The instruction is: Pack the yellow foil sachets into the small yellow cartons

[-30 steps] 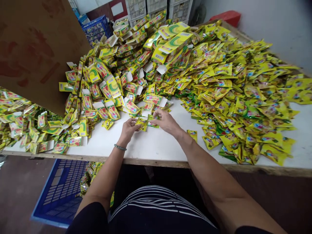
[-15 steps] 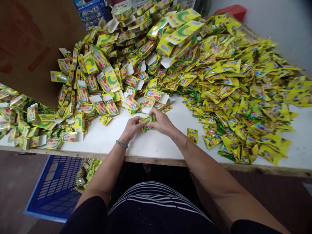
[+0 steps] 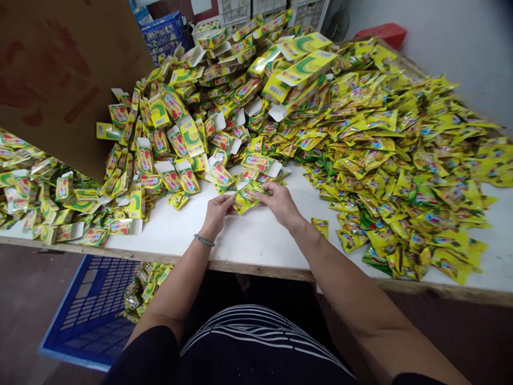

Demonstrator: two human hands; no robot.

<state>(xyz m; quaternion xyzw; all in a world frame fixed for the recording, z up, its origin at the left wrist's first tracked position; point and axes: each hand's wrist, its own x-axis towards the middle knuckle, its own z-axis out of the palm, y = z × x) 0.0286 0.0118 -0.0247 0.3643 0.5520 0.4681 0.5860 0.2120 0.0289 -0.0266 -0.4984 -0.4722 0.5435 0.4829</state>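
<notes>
Between both hands, just above the white tabletop, is a yellow-green sachet (image 3: 247, 197). My left hand (image 3: 218, 213) pinches its left end, and my right hand (image 3: 279, 203) grips its right end. The sachet lies spread and slightly tilted, its printed face showing. Right behind it are small yellow boxes with open white flaps, among them one box (image 3: 220, 174) with a red fruit print. A lone sachet (image 3: 319, 226) lies on the table to the right of my right hand.
A big heap of sachets (image 3: 385, 149) covers the right side. Piled boxes (image 3: 176, 123) fill the back and left, beside a large brown carton (image 3: 68, 80). Below the table's wooden edge (image 3: 256, 269) stands a blue crate (image 3: 76, 315) holding packets. More crates (image 3: 166, 35) stand behind.
The sachet was bunched between my fingers; now it is spread flatter, with more of its face showing. My hands have moved slightly apart. The camera view has shifted a little.
</notes>
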